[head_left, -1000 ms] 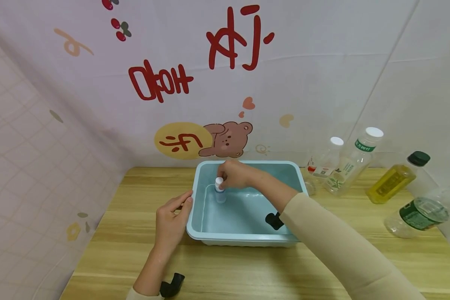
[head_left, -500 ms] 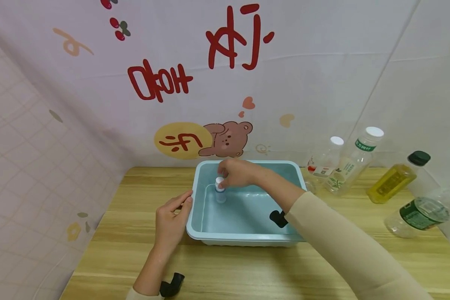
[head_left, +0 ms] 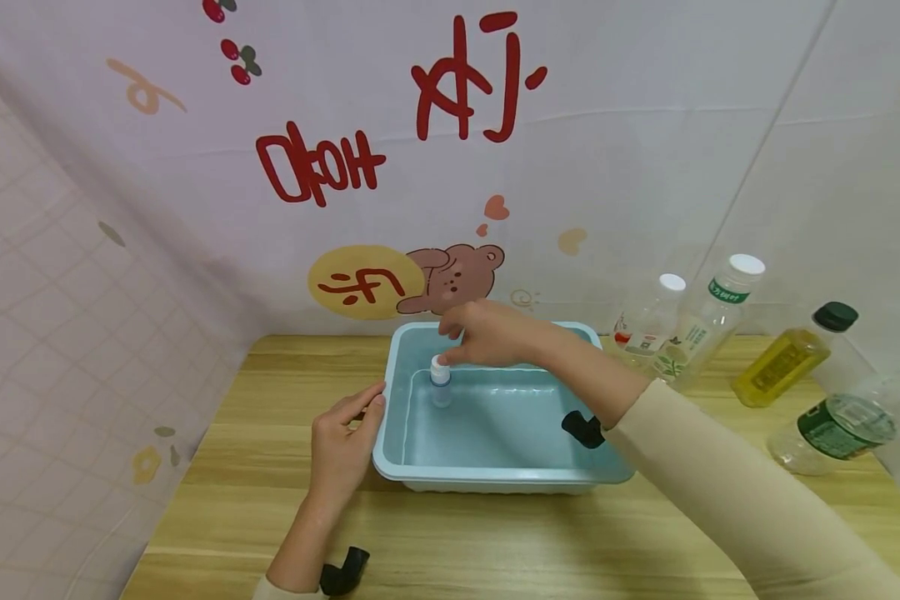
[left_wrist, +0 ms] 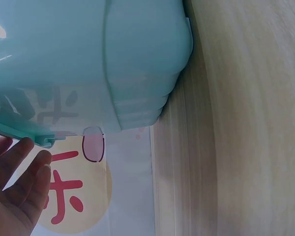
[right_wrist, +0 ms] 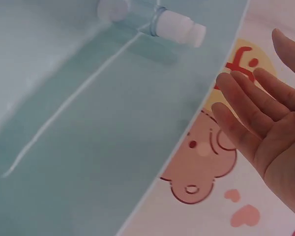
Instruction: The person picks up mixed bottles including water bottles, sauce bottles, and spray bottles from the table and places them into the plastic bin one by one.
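Observation:
A pale blue plastic basin with water in it stands on the wooden table. Inside, near its left wall, a small clear bottle with a white cap stands upright. My right hand hovers just above and to the right of this cap. In the right wrist view the right hand has its fingers spread a little, apart from the small bottle. My left hand touches the basin's left rim with fingers fairly straight. In the left wrist view its fingertips lie at the rim's corner.
On the table's right stand two clear bottles, one with a red label, one with a green band. Nearby are an oil bottle and a green-labelled bottle. A printed cloth hangs behind. Black wrist mounts ride on my arms.
My right hand has let go of the small bottle's cap, rising and shifting to the right. The bottle stays upright in the water. My left hand has not moved.

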`<control>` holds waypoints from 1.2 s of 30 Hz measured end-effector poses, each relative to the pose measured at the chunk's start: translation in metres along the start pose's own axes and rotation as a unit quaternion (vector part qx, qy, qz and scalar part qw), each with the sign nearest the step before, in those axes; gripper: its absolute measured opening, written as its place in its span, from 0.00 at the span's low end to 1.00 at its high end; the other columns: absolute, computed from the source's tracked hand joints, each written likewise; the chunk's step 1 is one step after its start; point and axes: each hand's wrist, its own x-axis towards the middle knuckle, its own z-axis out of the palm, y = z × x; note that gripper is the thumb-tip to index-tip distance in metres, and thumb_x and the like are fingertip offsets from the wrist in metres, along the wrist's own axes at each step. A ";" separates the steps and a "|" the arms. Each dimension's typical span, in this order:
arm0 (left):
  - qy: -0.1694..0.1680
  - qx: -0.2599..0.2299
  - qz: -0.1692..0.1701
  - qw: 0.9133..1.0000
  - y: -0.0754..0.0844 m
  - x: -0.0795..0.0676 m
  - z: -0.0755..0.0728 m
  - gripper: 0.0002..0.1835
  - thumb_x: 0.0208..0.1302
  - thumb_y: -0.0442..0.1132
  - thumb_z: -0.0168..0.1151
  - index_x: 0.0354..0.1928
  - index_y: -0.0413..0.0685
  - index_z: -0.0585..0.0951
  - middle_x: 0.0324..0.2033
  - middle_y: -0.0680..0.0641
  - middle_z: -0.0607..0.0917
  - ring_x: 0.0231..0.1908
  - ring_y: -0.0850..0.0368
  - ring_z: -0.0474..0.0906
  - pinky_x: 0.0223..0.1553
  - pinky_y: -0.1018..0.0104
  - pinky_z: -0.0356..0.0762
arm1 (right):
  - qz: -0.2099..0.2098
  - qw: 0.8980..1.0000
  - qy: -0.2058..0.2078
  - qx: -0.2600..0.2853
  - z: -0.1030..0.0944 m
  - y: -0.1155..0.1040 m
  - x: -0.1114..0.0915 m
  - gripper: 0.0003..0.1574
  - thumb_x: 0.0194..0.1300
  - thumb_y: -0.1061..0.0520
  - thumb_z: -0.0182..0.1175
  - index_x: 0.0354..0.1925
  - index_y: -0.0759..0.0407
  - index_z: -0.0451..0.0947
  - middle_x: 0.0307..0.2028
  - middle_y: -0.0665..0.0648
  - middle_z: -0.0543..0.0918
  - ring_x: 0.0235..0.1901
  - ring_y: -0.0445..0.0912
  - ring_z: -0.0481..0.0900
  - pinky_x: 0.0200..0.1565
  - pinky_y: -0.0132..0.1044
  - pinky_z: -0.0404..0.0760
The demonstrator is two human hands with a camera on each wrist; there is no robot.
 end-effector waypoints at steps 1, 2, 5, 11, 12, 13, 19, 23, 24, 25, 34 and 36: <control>0.001 0.000 0.001 1.000 0.000 0.000 0.000 0.12 0.71 0.32 0.68 0.52 0.46 0.91 0.45 0.46 0.91 0.36 0.58 0.81 0.32 0.75 0.81 | -0.003 1.000 0.005 0.003 -0.002 0.000 -0.003 0.31 0.68 0.48 0.73 0.63 0.62 0.81 0.56 0.59 0.86 0.54 0.51 0.85 0.55 0.45 0.84; 0.001 0.000 0.000 1.000 -0.001 0.000 0.000 0.12 0.70 0.32 0.68 0.52 0.46 0.91 0.45 0.46 0.91 0.35 0.58 0.81 0.31 0.75 0.81 | -0.005 1.000 0.010 0.004 -0.003 -0.001 -0.005 0.31 0.67 0.48 0.73 0.63 0.61 0.81 0.56 0.58 0.86 0.53 0.51 0.85 0.55 0.45 0.84; 0.001 -0.001 -0.001 1.000 0.000 0.000 0.001 0.12 0.71 0.32 0.68 0.52 0.46 0.91 0.45 0.46 0.91 0.36 0.58 0.81 0.31 0.75 0.81 | -0.010 1.000 0.021 0.008 -0.008 -0.001 -0.014 0.31 0.67 0.49 0.73 0.63 0.60 0.81 0.56 0.59 0.86 0.52 0.52 0.86 0.53 0.45 0.85; -0.001 0.001 -0.011 1.000 0.000 -0.001 0.001 0.12 0.71 0.32 0.68 0.53 0.46 0.91 0.46 0.46 0.91 0.36 0.57 0.81 0.32 0.74 0.81 | -0.016 0.998 0.056 -0.007 -0.014 0.000 -0.032 0.32 0.68 0.47 0.73 0.64 0.59 0.80 0.58 0.56 0.85 0.55 0.51 0.84 0.56 0.48 0.82; -0.001 0.001 -0.013 1.000 0.001 -0.001 0.001 0.12 0.71 0.32 0.68 0.53 0.46 0.91 0.46 0.46 0.91 0.36 0.57 0.81 0.32 0.74 0.81 | -0.019 0.998 0.063 -0.014 -0.015 0.000 -0.035 0.32 0.68 0.47 0.73 0.64 0.59 0.80 0.58 0.55 0.85 0.55 0.51 0.84 0.56 0.49 0.82; -0.001 0.002 -0.014 1.000 0.001 -0.001 0.000 0.12 0.71 0.32 0.68 0.53 0.46 0.91 0.46 0.46 0.91 0.36 0.57 0.81 0.32 0.74 0.81 | -0.022 0.997 0.071 -0.022 -0.015 0.001 -0.038 0.32 0.68 0.47 0.73 0.64 0.59 0.80 0.58 0.55 0.85 0.56 0.52 0.84 0.57 0.49 0.82; 0.001 0.003 -0.015 1.000 0.001 -0.001 0.001 0.12 0.71 0.32 0.68 0.53 0.46 0.91 0.46 0.46 0.91 0.36 0.57 0.81 0.32 0.74 0.82 | -0.052 0.990 0.118 -0.055 -0.018 0.006 -0.058 0.33 0.67 0.48 0.73 0.66 0.58 0.79 0.59 0.55 0.85 0.56 0.53 0.83 0.56 0.50 0.82; 0.001 -0.001 -0.016 1.000 0.001 -0.001 0.001 0.12 0.71 0.32 0.68 0.53 0.46 0.91 0.46 0.46 0.91 0.36 0.57 0.81 0.32 0.73 0.82 | -0.058 0.985 0.146 -0.069 -0.021 0.011 -0.070 0.35 0.66 0.48 0.74 0.66 0.59 0.78 0.59 0.56 0.85 0.57 0.53 0.82 0.58 0.52 0.81; 0.000 -0.002 -0.017 1.000 0.001 -0.001 0.001 0.12 0.71 0.32 0.68 0.53 0.46 0.91 0.46 0.46 0.91 0.36 0.57 0.81 0.32 0.73 0.82 | -0.059 0.984 0.152 -0.073 -0.021 0.012 -0.074 0.35 0.66 0.48 0.74 0.66 0.60 0.78 0.59 0.57 0.84 0.58 0.53 0.82 0.59 0.53 0.80; 0.000 -0.002 -0.018 1.000 0.001 -0.001 0.001 0.12 0.71 0.32 0.68 0.53 0.46 0.91 0.46 0.46 0.91 0.37 0.56 0.81 0.32 0.73 0.82 | -0.060 0.983 0.158 -0.076 -0.022 0.014 -0.077 0.36 0.66 0.48 0.74 0.66 0.61 0.78 0.60 0.57 0.84 0.59 0.54 0.81 0.61 0.54 0.79; -0.001 -0.002 -0.028 1.000 0.001 -0.001 0.001 0.12 0.71 0.33 0.68 0.53 0.49 0.91 0.46 0.47 0.91 0.37 0.55 0.81 0.31 0.72 0.82 | -0.094 0.966 0.221 -0.092 -0.024 0.032 -0.104 0.35 0.66 0.50 0.74 0.66 0.61 0.78 0.67 0.60 0.79 0.68 0.57 0.74 0.65 0.59 0.75; -0.002 -0.001 -0.032 0.999 0.002 -0.001 0.001 0.12 0.72 0.34 0.68 0.53 0.49 0.91 0.46 0.47 0.91 0.38 0.55 0.81 0.31 0.72 0.82 | -0.110 0.959 0.240 -0.098 -0.024 0.037 -0.109 0.34 0.64 0.51 0.75 0.65 0.60 0.79 0.67 0.60 0.79 0.67 0.57 0.75 0.63 0.60 0.76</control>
